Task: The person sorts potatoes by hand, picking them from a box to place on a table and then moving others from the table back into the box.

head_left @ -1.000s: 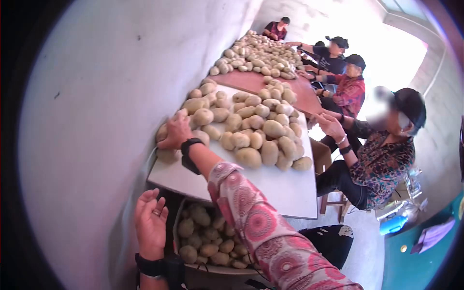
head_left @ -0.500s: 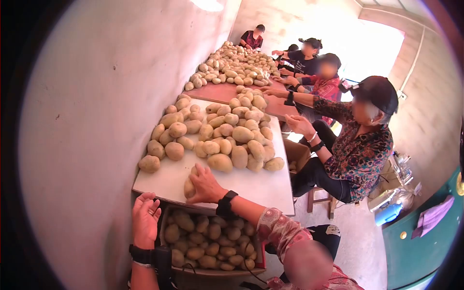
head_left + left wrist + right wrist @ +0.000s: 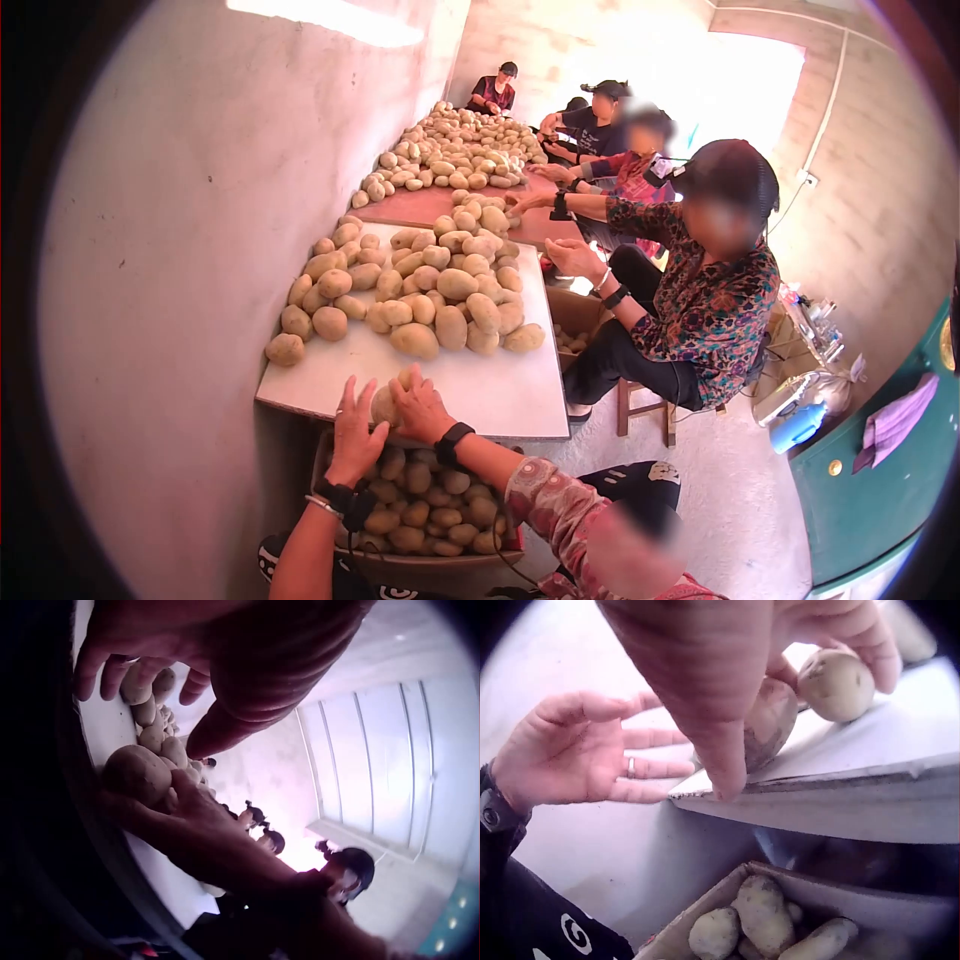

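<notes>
At the front edge of the white table [image 3: 490,400], my right hand [image 3: 422,410] grips a potato [image 3: 771,724], thumb on the near side. A second, rounder potato [image 3: 836,686] sits under its fingers in the right wrist view. My left hand [image 3: 355,440] is held close by on the left, fingers spread and palm turned toward the gripped potato [image 3: 384,406], holding nothing. In the left wrist view the left fingers [image 3: 154,669] reach over the tabletop. Farther back on the table lies a heap of potatoes [image 3: 452,287].
Below the table edge stands a cardboard box [image 3: 694,919] full of potatoes. A wall [image 3: 160,300] runs along the left. Several people sit along the right side, the nearest in a patterned shirt [image 3: 700,290]. More potatoes [image 3: 450,150] cover the red table [image 3: 410,207] behind.
My right hand has come from the potatoes by the wall to the table's front edge with potato in hand. My left hand has risen beside it. The head view has shifted.
</notes>
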### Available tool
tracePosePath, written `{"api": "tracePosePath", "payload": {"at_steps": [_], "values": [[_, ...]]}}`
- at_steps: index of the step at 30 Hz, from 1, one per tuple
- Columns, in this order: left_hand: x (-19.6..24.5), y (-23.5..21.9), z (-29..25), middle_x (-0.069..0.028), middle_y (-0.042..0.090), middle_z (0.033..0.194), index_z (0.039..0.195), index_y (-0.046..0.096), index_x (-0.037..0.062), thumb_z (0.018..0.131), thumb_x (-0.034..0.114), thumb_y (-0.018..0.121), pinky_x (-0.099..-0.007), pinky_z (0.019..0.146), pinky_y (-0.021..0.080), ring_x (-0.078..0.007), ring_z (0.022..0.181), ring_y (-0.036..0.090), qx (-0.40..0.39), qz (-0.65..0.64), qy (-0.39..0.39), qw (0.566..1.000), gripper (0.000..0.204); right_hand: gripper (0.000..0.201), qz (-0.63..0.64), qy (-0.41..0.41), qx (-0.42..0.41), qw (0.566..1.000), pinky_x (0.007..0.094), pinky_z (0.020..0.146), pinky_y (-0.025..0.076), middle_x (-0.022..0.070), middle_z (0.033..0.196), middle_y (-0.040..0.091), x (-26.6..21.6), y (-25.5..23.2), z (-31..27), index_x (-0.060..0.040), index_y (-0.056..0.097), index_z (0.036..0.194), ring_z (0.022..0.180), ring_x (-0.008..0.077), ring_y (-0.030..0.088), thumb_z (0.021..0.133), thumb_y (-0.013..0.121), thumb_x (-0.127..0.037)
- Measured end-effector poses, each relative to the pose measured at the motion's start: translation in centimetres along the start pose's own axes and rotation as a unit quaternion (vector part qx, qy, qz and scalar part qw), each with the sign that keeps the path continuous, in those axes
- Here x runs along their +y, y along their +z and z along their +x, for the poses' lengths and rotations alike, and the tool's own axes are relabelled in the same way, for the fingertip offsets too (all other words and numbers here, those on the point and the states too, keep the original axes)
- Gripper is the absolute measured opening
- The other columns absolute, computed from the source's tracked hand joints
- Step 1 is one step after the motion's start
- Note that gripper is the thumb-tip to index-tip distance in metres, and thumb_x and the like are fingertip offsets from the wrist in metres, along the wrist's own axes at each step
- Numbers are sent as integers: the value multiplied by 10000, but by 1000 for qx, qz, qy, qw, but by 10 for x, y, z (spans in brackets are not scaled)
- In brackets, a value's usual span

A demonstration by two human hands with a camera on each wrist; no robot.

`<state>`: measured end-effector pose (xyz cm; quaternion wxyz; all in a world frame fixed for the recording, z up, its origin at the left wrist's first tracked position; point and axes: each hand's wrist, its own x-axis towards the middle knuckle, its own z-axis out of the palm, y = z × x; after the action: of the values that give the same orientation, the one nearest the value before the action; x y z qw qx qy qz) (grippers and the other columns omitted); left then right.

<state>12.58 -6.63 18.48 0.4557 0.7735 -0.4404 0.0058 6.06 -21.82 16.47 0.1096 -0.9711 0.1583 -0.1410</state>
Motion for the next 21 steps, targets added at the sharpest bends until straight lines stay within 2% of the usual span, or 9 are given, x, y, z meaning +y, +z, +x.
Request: {"api": "tracePosePath", "payload": {"at_steps": [3,8,12,13,15,16,17,19,21], "values": [[-16,28,5,-257,296,1420,1372,362,122,741,78,641,-484,1047,316,-455,1289,328,-113,17,-9,993,692,749,19,-10,25,999,472,759,522,300,1213,384,6,4,-4,-78,445,1169,935,435,553,554,824,-277],[-13,45,7,-235,367,1367,1314,401,115,720,66,656,-484,1009,352,-429,1228,398,-94,72,9,993,648,578,126,-70,-8,989,467,757,505,275,1169,410,39,-17,-29,-91,448,1156,848,451,559,660,734,-172],[-16,49,21,-191,466,1233,1231,444,97,675,53,670,-459,948,390,-383,1127,467,-83,62,21,994,602,439,175,-71,-47,981,464,789,464,194,989,488,53,-34,-70,-71,499,1094,905,376,541,695,679,-111],[-20,54,21,-163,489,1177,1210,455,83,655,42,663,-447,923,398,-361,1087,483,-49,65,40,996,594,439,176,-71,-49,981,464,789,464,194,989,488,54,-39,-86,-71,499,1094,905,376,541,695,679,-111],[-22,57,21,-164,493,1175,1208,459,74,657,34,651,-441,928,398,-357,1091,483,-33,87,35,995,584,441,341,-116,-70,930,420,840,465,167,1053,515,51,-43,-117,-69,497,1148,968,328,548,729,630,-97],[-21,60,21,-165,496,1173,1205,463,65,659,27,639,-435,933,397,-353,1095,484,-20,105,38,994,575,471,349,-109,-150,919,385,888,448,151,1122,524,56,-28,-132,-60,480,1193,1030,308,538,743,610,-110],[-21,62,20,-165,496,1173,1205,463,65,659,27,639,-435,933,397,-353,1095,484,-22,102,39,994,575,501,401,-76,-213,888,423,873,447,174,1075,523,49,-26,-148,-66,455,1203,1019,333,530,727,599,-126],[-23,60,23,-173,500,1181,1202,474,54,666,16,611,-428,950,390,-355,1108,480,-27,47,13,998,554,538,397,-93,-274,871,432,887,441,182,1067,532,51,32,-186,-60,448,1227,1012,333,546,722,618,-141],[-24,59,22,-178,506,1182,1207,473,46,669,25,612,-409,962,392,-350,1112,487,-20,37,11,999,557,569,378,-108,-365,844,431,820,480,200,1131,551,38,51,-212,-48,442,1272,1024,369,560,735,610,-134]]}}
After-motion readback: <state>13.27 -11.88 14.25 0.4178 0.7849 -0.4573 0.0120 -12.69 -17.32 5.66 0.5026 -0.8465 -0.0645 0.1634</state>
